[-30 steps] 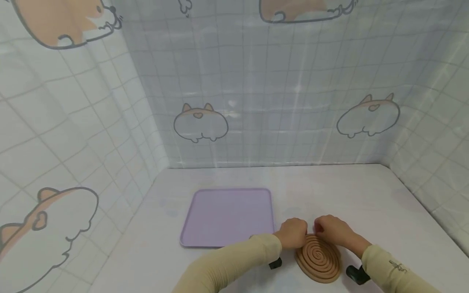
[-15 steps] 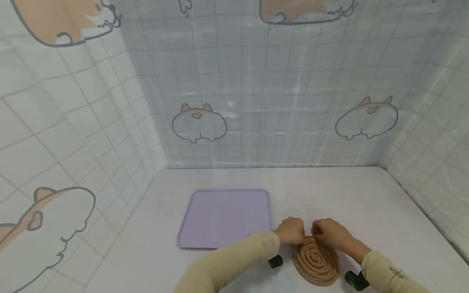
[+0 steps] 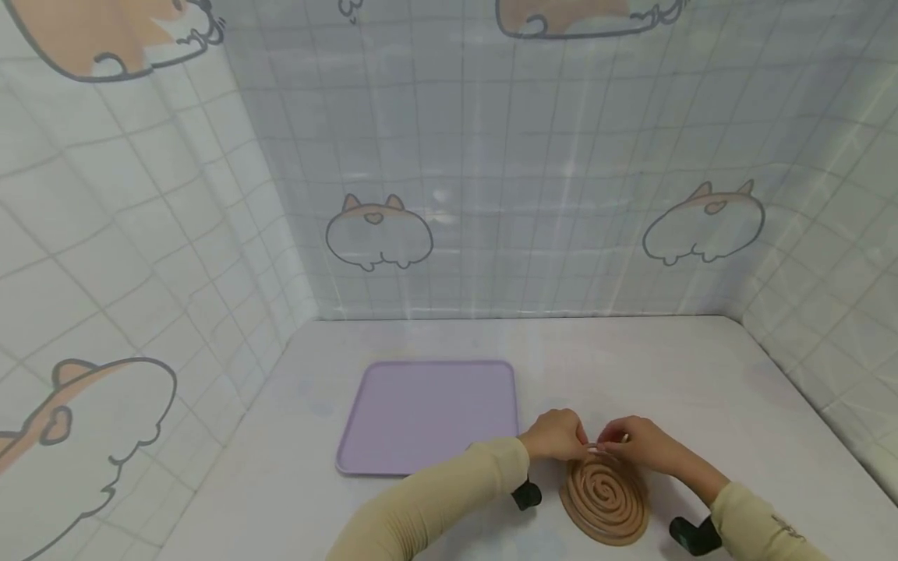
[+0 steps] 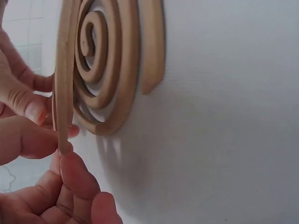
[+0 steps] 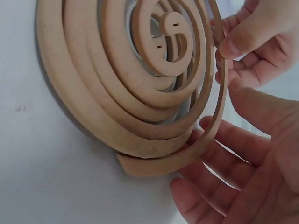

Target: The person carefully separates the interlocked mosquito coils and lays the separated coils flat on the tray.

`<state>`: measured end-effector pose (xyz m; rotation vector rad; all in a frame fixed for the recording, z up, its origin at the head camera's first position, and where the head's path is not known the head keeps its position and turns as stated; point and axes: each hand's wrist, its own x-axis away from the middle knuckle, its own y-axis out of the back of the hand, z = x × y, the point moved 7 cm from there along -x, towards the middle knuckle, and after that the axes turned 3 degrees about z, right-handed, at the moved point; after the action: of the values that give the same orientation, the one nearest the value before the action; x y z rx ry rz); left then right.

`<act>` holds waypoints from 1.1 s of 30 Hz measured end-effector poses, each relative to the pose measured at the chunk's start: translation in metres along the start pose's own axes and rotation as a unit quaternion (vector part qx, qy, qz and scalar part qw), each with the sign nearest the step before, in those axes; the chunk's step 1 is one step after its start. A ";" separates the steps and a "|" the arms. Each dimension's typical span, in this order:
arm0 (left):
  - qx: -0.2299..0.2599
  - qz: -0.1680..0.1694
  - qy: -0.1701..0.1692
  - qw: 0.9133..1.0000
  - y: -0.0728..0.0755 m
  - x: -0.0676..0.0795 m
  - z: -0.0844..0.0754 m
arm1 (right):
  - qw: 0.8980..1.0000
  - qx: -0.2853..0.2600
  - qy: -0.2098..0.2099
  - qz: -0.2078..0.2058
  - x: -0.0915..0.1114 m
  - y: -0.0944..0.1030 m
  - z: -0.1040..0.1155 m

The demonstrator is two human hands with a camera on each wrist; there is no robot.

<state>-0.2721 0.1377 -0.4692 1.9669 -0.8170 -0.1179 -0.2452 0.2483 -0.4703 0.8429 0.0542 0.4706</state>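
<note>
A brown spiral mosquito coil (image 3: 605,492) lies at the front right of the table, with its rings stacked and partly apart. Its far edge is lifted and held between both hands. In the left wrist view the thumb and fingertips of my left hand (image 4: 70,182) pinch one strand of the coil (image 4: 110,56). My right hand (image 3: 641,446) is close beside, its thumb and curled fingers around the outer strand. The right wrist view shows the spread rings of the coil (image 5: 140,121) and my right hand (image 5: 252,149) at the outer one.
A flat lilac tray (image 3: 429,417) lies left of the hands on the white table (image 3: 666,366). Curtain walls (image 3: 491,179) with cartoon corgis stand at the back and sides. Black wrist devices (image 3: 694,536) hang under both sleeves.
The two hands' fingertips have come closer together at the coil's far edge. My right wrist has shifted slightly to the right. The coil's rings look more spread than a second ago.
</note>
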 end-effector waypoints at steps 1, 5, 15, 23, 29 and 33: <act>0.002 0.000 0.001 1.000 0.001 0.001 0.000 | 1.000 -0.014 0.000 0.009 0.000 -0.001 -0.001; 0.013 0.005 0.003 1.000 0.002 0.003 -0.002 | 0.997 -0.068 -0.018 0.042 0.000 -0.005 -0.008; 0.039 0.011 -0.008 0.999 0.005 0.008 -0.001 | 0.972 -0.203 -0.097 0.062 0.003 -0.007 -0.016; 0.102 -0.002 -0.028 0.994 0.019 0.010 0.007 | 0.968 -0.233 -0.086 0.041 -0.001 0.001 -0.005; 0.143 -0.005 -0.032 0.989 0.038 0.013 0.008 | 0.977 -0.200 -0.070 -0.006 -0.006 0.018 0.013; 0.146 -0.029 -0.033 0.988 0.059 0.018 0.008 | 0.981 -0.178 -0.055 -0.048 -0.011 0.033 0.029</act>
<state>-0.2909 0.1035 -0.4207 2.2743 -0.8580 -0.1033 -0.2609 0.2424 -0.4281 0.5095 -0.0886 0.3287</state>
